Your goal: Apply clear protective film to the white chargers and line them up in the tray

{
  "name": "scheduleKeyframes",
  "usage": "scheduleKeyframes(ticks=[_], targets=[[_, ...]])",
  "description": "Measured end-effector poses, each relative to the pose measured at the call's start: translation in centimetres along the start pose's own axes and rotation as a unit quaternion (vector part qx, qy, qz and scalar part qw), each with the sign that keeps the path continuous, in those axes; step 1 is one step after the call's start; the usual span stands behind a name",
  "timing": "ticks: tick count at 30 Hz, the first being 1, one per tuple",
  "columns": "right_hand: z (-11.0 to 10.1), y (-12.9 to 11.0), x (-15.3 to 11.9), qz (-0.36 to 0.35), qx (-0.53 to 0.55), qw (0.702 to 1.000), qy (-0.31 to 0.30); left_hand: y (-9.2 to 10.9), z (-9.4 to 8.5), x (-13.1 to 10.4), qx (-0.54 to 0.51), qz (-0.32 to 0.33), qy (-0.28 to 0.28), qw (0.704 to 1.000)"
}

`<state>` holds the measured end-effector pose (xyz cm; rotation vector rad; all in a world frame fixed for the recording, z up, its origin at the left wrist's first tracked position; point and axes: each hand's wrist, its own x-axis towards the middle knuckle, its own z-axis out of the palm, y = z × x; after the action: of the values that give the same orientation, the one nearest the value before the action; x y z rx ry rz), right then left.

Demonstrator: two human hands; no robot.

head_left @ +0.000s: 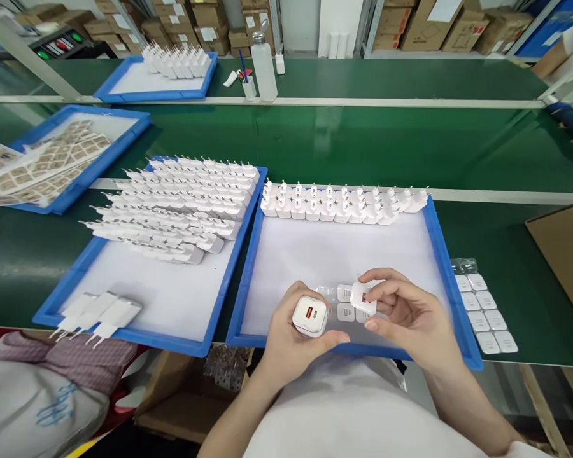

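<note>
My left hand (291, 340) is wrapped round a white charger (310, 317), whose port face, with one orange slot and one narrow slot, is turned up. Between the thumb and fingers of my right hand (408, 312) is a rounded square white sticker (363, 298), tilted and apart from the charger. Under and between the hands a clear sheet with white square stickers (346, 312) lies in a blue-rimmed tray (286, 254). Rows of white chargers (329, 207) stand along that tray's far edge with their prongs upward.
A second blue-rimmed tray (172, 299), to the left, holds many chargers (181, 203) and several lying at its near corner. Another sticker sheet (487, 312) lies right of my tray. A cardboard box (566, 254) stands far right. A bottle (265, 70) stands on the raised shelf.
</note>
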<state>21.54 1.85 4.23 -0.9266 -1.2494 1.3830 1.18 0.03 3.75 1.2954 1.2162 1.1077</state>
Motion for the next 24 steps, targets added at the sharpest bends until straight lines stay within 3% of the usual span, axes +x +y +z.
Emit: scheduleKeyframes(ticks=[3, 7, 13, 17, 24], targets=[[-0.1, 0.0, -0.1, -0.031, -0.037, 0.999, 0.003, 0.3, 0.1, 0.0, -0.018, -0.020, -0.023, 0.999], [0.5, -0.8, -0.6, -0.130, -0.146, 0.981, -0.003, 0.6, 0.3, -0.3, 0.030, -0.042, -0.063, 0.997], [2.6, -1.8, -0.8, -0.293, -0.258, 0.918, -0.066, 0.8, 0.5, -0.2, 0.032, 0.060, -0.129, 0.989], [2.9, -1.6, -0.8, -0.320, -0.285, 0.900, -0.080, 0.7, 0.5, -0.2, 0.015, 0.055, -0.144, 0.988], [2.8, -1.1, -0.9, -0.323, -0.283, 0.898, -0.090, 1.2, 0.5, -0.2, -0.001, 0.040, -0.144, 0.989]])
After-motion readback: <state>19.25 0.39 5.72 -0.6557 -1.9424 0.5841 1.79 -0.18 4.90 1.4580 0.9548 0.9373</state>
